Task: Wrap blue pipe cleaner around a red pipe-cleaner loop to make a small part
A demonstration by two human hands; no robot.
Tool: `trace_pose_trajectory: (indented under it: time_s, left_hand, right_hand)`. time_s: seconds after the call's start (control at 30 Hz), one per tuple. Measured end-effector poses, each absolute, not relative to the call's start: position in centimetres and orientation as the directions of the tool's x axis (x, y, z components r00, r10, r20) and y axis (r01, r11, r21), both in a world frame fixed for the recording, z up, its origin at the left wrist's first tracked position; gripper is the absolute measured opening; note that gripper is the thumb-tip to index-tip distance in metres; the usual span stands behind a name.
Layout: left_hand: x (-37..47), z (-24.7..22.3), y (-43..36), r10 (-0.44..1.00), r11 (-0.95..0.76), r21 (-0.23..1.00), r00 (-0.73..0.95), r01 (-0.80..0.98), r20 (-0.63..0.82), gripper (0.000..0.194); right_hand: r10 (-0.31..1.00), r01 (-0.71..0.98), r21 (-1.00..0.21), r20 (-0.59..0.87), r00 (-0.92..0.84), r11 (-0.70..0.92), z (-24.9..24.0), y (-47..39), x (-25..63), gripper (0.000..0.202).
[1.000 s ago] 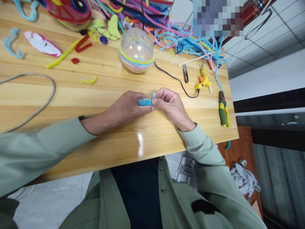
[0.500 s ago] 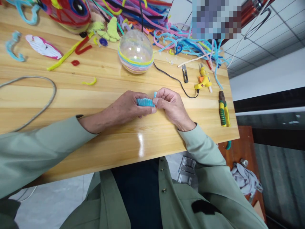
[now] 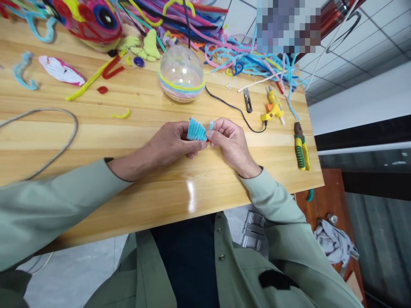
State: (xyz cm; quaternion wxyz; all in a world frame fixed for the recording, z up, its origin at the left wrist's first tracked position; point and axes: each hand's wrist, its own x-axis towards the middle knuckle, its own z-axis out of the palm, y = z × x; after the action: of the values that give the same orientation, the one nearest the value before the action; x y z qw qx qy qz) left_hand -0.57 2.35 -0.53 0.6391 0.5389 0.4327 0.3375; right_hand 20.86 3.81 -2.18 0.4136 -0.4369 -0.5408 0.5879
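A small light-blue piece wound in rows of pipe cleaner [image 3: 196, 130] is held over the wooden table. My left hand [image 3: 175, 140] grips its left side, thumb below and fingers behind. At its right end, my right hand [image 3: 228, 139] pinches a short blue pipe cleaner end [image 3: 211, 125] between thumb and forefinger. A trace of red shows at the piece's edges. Beyond the hands stands a clear plastic ball [image 3: 181, 70] with yellow, blue and pink bands round its lower half.
To the right lie a yellow glue gun [image 3: 272, 109], small black snips [image 3: 247, 100] and green-yellow pliers [image 3: 300, 147]. A pile of pipe cleaners [image 3: 250, 60] lies at the back. At the far left are a colourful figure [image 3: 91, 25] and a grey cable [image 3: 62, 147].
The blue piece has been tilted up, so its broad ribbed face shows now instead of a narrow edge. Both hands stay in nearly the same place.
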Motion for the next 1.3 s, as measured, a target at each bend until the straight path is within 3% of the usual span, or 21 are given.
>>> trace_pose_trajectory:
  time_s: [0.47, 1.0, 1.3]
  left_hand:
    - [-0.48, -0.35, 2.13, 0.900, 0.237, 0.968, 0.356, 0.083, -0.251, 0.024]
    - [-0.39, -0.79, 2.12, 0.891, 0.298, 0.953, 0.373, -0.048, -0.260, 0.014]
    - [-0.45, -0.48, 2.27, 0.880, 0.309, 0.951, 0.376, 0.007, -0.289, 0.017]
  right_hand:
    - [0.965, 0.000, -0.999, -0.047, -0.256, -0.049, -2.34, 3.54, 20.63, 0.050]
    - [0.975, -0.036, -0.998, -0.035, -0.219, -0.043, -2.44, 3.63, 20.54, 0.053]
    - [0.979, -0.018, -0.999, -0.036, -0.200, -0.041, -2.80, 3.90, 20.89, 0.054]
